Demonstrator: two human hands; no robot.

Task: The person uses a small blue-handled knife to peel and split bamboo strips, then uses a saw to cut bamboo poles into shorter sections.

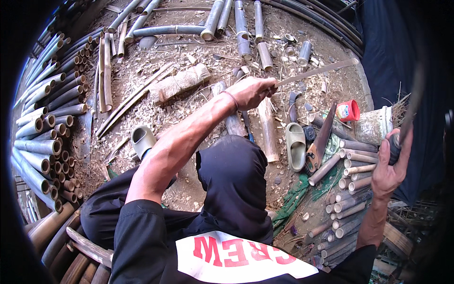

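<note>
My left hand (253,93) is stretched out ahead, its fingers closed around the end of a thin, flat bamboo strip (317,72). The strip points away to the right, above the chip-strewn ground. Raised at the far right, my right hand (390,165) grips the dark handle of a long-bladed knife (407,124). Its blade stands upward and is smeared by motion. Below my left hand lie a bamboo length (268,128) and a short bamboo piece (234,124). A pale chopped log (179,84) rests to the left of that hand.
Bamboo tubes (35,146) are stacked high at left, and short cut pieces (350,203) at right. A handsaw (323,137) leans beside a green sandal (295,146). Close to my right hand are a red cup (347,110) and a whitish bucket (373,125). Dark cloth (385,52) hangs at right.
</note>
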